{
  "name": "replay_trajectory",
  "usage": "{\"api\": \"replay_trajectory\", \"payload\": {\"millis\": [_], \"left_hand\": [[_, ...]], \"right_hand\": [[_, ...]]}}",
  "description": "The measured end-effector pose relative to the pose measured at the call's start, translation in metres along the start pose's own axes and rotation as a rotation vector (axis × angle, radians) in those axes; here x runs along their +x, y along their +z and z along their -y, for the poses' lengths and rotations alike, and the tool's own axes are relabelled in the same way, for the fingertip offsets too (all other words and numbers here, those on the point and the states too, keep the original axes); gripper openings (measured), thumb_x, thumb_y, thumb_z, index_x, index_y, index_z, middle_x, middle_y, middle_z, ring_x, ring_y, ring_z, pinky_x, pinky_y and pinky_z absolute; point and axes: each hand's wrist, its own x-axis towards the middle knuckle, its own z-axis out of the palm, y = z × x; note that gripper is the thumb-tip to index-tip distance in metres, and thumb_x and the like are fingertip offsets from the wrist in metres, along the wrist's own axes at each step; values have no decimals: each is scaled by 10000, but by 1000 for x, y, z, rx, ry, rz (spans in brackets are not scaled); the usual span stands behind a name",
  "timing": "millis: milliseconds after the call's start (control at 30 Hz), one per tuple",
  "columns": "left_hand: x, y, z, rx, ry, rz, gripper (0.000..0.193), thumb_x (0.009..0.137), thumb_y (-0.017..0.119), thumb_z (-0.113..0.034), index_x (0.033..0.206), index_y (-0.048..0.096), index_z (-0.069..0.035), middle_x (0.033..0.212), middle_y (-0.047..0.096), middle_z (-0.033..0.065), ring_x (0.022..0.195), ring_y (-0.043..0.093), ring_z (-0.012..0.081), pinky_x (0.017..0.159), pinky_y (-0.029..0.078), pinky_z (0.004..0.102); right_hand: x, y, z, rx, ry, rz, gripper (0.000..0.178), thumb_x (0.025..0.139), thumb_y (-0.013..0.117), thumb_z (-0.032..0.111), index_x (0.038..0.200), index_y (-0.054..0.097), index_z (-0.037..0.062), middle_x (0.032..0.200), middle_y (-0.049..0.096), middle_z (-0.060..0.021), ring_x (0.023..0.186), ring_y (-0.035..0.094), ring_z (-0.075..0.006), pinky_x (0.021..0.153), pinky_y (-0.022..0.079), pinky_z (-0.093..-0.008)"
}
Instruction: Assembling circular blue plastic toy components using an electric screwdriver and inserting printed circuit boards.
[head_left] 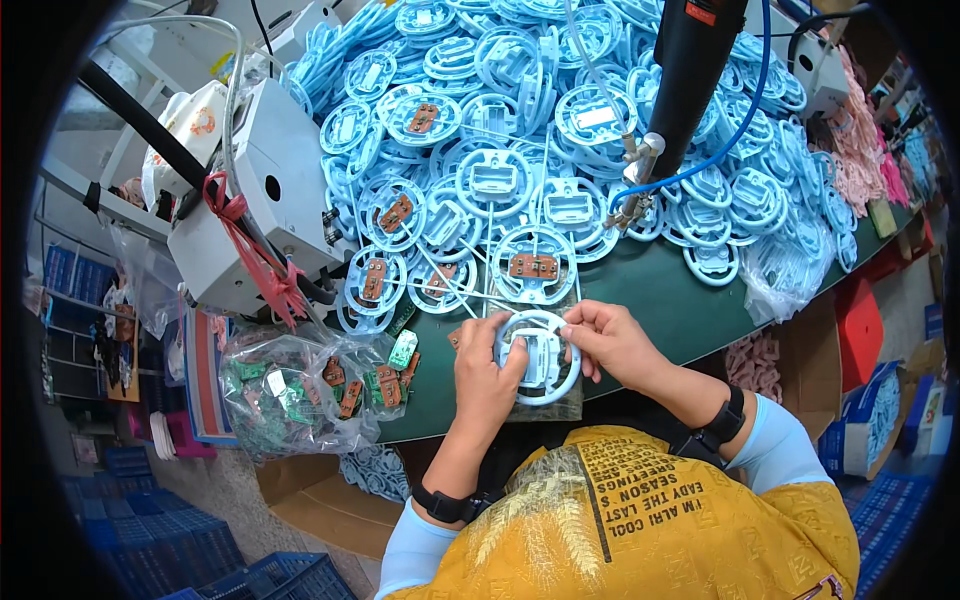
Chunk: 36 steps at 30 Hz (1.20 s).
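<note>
A light-blue round plastic frame [541, 398], with a rectangular holder across its middle, lies in front of me at the table's near edge. My left hand [484, 378] is closed on its left side, the thumb pressing on the holder. At the upper right rim, the fingers of my right hand [610, 343] are bent and pinched against the frame; whether they also hold something small cannot be made out. Just beyond lies a similar frame [535, 234] with a brown circuit board [533, 266] in it. More frames with brown boards lie to its left.
A big heap of light-blue frames [493, 175] covers the back of the green table [660, 305]. Clear bags [290, 400] of green and brown boards lie at left, beside a grey machine box [265, 200]. A black cylindrical tool [690, 80] with a blue hose hangs above.
</note>
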Motion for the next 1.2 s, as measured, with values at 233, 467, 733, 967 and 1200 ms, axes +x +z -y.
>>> {"api": "replay_trajectory", "payload": {"millis": [233,467,733,967,1200], "left_hand": [[-4,10,7,85,39,-40,308,785,676,-101,1070,648,11,925,583,118,794,584,242,708,481,348],[-16,-1,17,273,8,-50,356,772,708,-178,1072,628,-4,1078,587,162,977,627,379,791,520,469],[-25,-5,20,288,-113,-1,366,781,714,-185,1102,613,-41,1078,590,159,928,637,371,787,527,446],[-27,-3,22,290,-83,-32,350,781,709,-155,1092,608,-30,1057,581,176,966,621,394,815,515,448],[-29,-6,27,241,-94,-25,338,780,681,-92,1094,605,5,1071,565,194,980,619,387,854,505,418]], "right_hand": [[-3,0,-7,-19,47,-7,164,991,583,152,1018,612,-7,702,612,-3,492,550,-50,416,435,-196],[-7,-30,-17,-563,-283,-246,124,930,635,148,954,652,28,749,655,-61,585,630,-208,541,505,-329],[2,-63,-28,-1289,-532,-477,136,851,648,109,977,624,64,916,585,-102,818,642,-318,672,536,-436],[45,-72,-42,-1481,-368,-565,169,863,549,89,1031,553,72,937,582,-109,761,659,-302,594,540,-425],[70,-67,-26,-1366,-504,-523,471,875,517,64,1345,479,69,984,579,-133,769,677,-310,598,546,-442]]}}
